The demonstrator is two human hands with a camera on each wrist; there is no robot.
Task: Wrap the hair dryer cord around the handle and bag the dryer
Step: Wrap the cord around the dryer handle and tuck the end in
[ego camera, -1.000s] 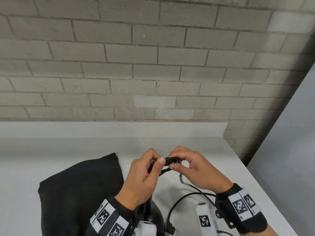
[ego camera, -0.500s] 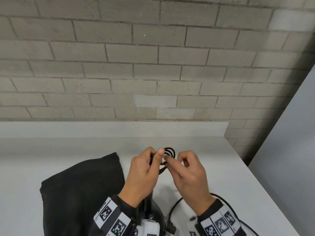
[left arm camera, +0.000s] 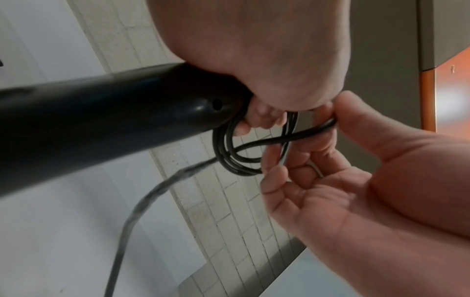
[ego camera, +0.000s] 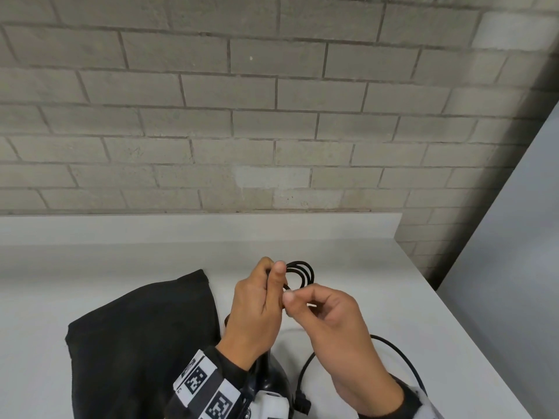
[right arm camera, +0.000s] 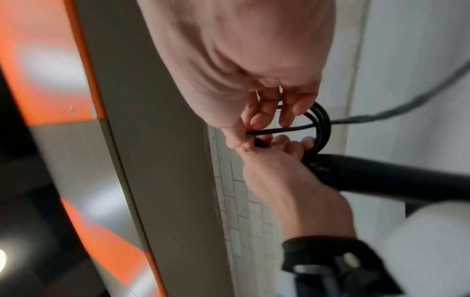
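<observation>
Low in the frame's centre, the left hand (ego camera: 257,309) is curled closed in a grip, thumb raised; the right hand (ego camera: 329,325) is pinched shut at thumb and forefinger beside it

Utility-like room: painted brick wall (ego camera: 272,116), white counter (ego camera: 348,255).

Both hands bare. Left wrist (ego camera: 208,385): black band with white panels bearing black square fiducial codes, white camera housing (ego camera: 272,403) below. Right wrist (ego camera: 408,397): black cuff, pale grey sleeve edge
</observation>
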